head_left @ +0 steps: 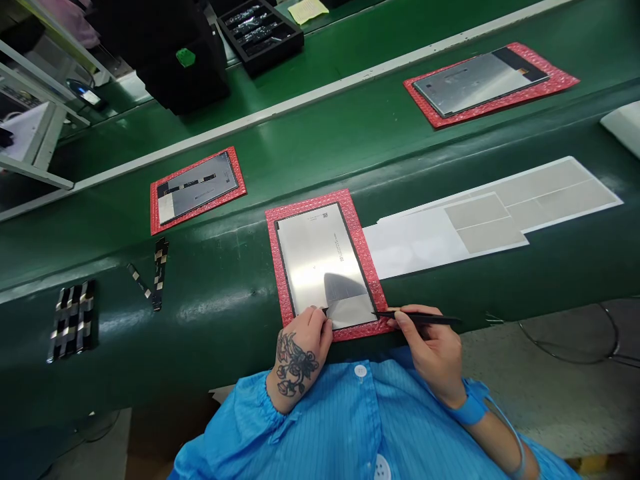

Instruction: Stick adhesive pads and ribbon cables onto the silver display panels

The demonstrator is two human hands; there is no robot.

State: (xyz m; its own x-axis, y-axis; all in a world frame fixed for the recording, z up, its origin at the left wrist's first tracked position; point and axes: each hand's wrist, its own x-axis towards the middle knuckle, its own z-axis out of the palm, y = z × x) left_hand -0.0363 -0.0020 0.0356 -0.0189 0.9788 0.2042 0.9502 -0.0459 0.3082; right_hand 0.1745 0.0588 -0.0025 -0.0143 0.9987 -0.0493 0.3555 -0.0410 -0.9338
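Note:
A silver display panel (320, 257) lies on a red bubble-wrap mat (356, 220) at the near edge of the green bench. My left hand (300, 357), tattooed on the back, is closed, its fingers pinching a grey film sheet (353, 308) at the panel's near end. My right hand (433, 350) is wrapped round a black tweezer-like tool (425, 319), whose tip touches the panel's near right corner. A blue wrist strap sits on my right wrist.
White backing sheets with grey films (500, 213) lie right of the mat. Two more panels on red mats (197, 189) (487, 81) rest on the conveyor. Strips of small metal parts (73, 319) (159, 270) lie at the left. A black tray (260, 32) stands behind.

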